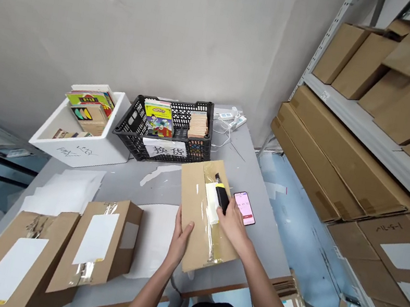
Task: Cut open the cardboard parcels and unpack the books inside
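A brown cardboard box [193,186] with clear tape and a pale label is held tilted over the grey table [272,242]. My left hand [179,239] grips its lower left side, thumb on the upper face. My right hand [231,224] is closed around a black-and-yellow hand tool [222,197], which lies over the label; its exact kind is unclear. Just right of this box, a phone [245,208] with a lit pink screen rests on the table.
Two taped cartons, a nearer one [27,249] and a smaller one [94,240], stand at left. Behind are a white bin [82,150] and a black crate [149,151] holding books. Power strips [231,118] lie at the back. Shelving [373,122] with boxes lines the right.
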{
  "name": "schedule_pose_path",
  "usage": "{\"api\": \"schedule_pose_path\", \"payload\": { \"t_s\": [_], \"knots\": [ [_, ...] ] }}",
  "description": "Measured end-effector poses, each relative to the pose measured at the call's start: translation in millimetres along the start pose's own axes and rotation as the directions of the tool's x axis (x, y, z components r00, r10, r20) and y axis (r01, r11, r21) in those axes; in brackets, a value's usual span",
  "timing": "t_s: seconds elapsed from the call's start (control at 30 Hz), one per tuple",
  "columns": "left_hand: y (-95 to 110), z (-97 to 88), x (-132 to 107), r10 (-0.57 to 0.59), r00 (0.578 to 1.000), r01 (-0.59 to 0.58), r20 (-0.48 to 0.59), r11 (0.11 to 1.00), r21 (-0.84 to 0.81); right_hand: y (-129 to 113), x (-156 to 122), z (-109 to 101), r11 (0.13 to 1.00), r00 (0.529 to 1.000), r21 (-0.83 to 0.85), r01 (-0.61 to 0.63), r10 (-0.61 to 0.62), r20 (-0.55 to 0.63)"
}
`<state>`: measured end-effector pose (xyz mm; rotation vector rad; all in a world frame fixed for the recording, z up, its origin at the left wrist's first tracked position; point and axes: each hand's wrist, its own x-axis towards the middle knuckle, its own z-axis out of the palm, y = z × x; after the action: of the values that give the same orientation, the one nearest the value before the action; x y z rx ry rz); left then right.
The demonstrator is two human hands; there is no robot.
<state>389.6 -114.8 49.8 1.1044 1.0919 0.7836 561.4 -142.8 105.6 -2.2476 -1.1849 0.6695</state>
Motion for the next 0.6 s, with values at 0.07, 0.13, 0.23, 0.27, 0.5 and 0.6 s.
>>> {"api": "schedule_pose_path", "payload": {
  "t_s": [0.07, 0.13, 0.23, 0.27, 0.5, 0.6],
  "knots": [
    [1, 3.1, 0, 0.022, 1.0, -0.022, 0.014, 1.0, 0.017, -1, -2, 7, 0.999, 0.998, -0.047, 0.015, -0.017, -0.052],
    [3, 6.1, -3, 0.039, 0.999, -0.039, -0.001, 0.998, 0.045, -1, -5, 13, 0.995, 0.995, -0.092, 0.038, -0.047, -0.094],
    [6, 2.3, -16, 0.064, 0.995, -0.055, -0.074, 0.992, 0.114, 4, -13, 19, 0.981, 0.99, -0.18, 0.067, -0.087, -0.107],
    [8, -3.1, -22, 0.086, 0.992, -0.071, -0.097, 0.987, 0.142, 6, -17, 18, 0.975, 0.99, -0.211, 0.075, -0.098, -0.104],
    [16, -129.7, -51, 0.406, 0.851, -0.084, -0.332, 0.73, 0.678, -8, -52, 2, 0.957, 0.936, -0.117, 0.267, -0.286, -0.206],
    [8, -206.6, -52, 0.375, 0.807, 0.176, -0.456, 0.585, 0.792, -38, -84, 46, 0.923, 0.944, 0.223, 0.312, -0.329, 0.039]
  ]
}}
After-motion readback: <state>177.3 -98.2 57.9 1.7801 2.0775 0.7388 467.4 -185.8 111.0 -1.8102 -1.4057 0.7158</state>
